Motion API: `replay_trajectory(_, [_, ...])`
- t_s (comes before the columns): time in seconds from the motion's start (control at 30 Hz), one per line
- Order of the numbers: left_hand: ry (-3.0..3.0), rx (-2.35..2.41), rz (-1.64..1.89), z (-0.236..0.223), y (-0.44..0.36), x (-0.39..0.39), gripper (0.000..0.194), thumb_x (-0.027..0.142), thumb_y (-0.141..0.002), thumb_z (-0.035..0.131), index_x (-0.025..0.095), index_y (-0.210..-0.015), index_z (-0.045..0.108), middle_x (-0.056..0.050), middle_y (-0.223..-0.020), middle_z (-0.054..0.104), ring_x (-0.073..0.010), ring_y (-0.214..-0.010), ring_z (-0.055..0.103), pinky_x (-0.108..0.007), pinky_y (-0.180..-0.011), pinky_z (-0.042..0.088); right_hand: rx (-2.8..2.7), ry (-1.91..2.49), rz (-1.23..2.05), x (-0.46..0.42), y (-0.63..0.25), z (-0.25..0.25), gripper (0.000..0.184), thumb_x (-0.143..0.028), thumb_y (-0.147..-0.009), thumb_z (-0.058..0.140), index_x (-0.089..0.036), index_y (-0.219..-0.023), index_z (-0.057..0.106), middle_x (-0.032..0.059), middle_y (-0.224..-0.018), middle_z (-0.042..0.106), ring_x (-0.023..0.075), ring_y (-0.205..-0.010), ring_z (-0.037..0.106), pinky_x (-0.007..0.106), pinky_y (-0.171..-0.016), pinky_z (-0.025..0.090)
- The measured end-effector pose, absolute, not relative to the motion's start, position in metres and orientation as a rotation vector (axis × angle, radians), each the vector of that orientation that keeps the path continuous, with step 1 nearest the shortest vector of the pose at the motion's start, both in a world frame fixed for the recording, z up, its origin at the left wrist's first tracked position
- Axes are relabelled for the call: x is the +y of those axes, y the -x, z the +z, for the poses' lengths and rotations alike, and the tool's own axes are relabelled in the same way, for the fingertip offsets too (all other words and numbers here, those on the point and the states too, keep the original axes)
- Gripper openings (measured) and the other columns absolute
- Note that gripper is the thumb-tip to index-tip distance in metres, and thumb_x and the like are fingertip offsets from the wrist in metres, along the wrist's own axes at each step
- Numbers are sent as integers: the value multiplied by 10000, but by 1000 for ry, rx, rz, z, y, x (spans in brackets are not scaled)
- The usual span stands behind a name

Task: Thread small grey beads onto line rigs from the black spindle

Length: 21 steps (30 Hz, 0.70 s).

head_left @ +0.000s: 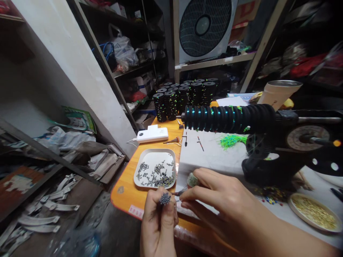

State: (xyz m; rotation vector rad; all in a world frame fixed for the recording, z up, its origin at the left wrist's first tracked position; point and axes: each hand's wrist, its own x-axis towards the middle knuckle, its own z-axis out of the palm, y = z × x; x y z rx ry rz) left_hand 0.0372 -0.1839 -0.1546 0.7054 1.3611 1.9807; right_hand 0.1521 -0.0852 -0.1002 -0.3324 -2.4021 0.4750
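My left hand (160,221) is closed around a tight bundle of thin stalks (165,198), whose round grey-blue ends point up at me. Close beside it, my right hand (214,194) pinches a thin dark piece (180,193), its tip reaching to the left hand's fingers; its exact kind is hard to make out. A mottled grey-green lump (192,180) shows at the right hand's forefinger, and I cannot tell whether it is held. Just beyond the left hand is a white tray (139,160) scattered with small grey and dark pieces.
A black machine (257,142) carries a ridged black roller (217,117) wound with bright threads. Behind stand several black spools (171,103). A white power bank (152,134), green threads (233,141), a dish of golden bits (292,203) and a beige cup (280,96) are on the table.
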Motion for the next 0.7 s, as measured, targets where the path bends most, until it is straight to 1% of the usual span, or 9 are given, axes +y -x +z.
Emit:
replay_trajectory(0.2, [-710, 1367, 1981, -156, -36, -185, 249, 367, -911, 579, 218, -724, 508, 41, -641, 407, -100, -557, 330, -195, -501, 275, -2394, 317, 383, -84, -153, -99, 228, -86, -908, 454, -181, -831, 646, 9, -702, 495, 113, -561, 421, 219, -514, 301])
replay_trajectory(0.37, [-727, 1384, 1962, -157, -36, -186, 236, 369, -920, 560, 229, -737, 512, 44, -653, 400, -102, -561, 339, -199, -506, 276, -2387, 283, 316, -84, -154, -96, 166, -188, -915, 499, -170, -835, 644, 21, -700, 523, 116, -547, 432, 224, -496, 308])
replay_trajectory(0.57, [-767, 1441, 1947, -158, -36, -185, 238, 379, -921, 554, 224, -742, 529, 43, -643, 408, -99, -547, 342, -205, -511, 285, -2381, 262, 196, -84, -154, -93, 296, -242, -957, 455, -141, -768, 660, 44, -677, 542, 133, -553, 441, 245, -492, 324])
replay_trajectory(0.63, [-769, 1449, 1942, -158, -36, -185, 244, 391, -917, 558, 226, -739, 529, 45, -635, 400, -102, -549, 345, -200, -518, 299, -2380, 255, 209, -85, -154, -90, 302, -273, -959, 476, -133, -778, 674, 52, -686, 554, 131, -551, 441, 243, -486, 326])
replay_trajectory(0.7, [-757, 1475, 1926, -158, -35, -185, 250, 407, -910, 565, 226, -741, 534, 44, -630, 399, -105, -558, 351, -193, -526, 311, -2359, 266, 263, -85, -154, -90, 266, -274, -946, 510, -137, -805, 689, 45, -686, 546, 126, -555, 444, 235, -485, 325])
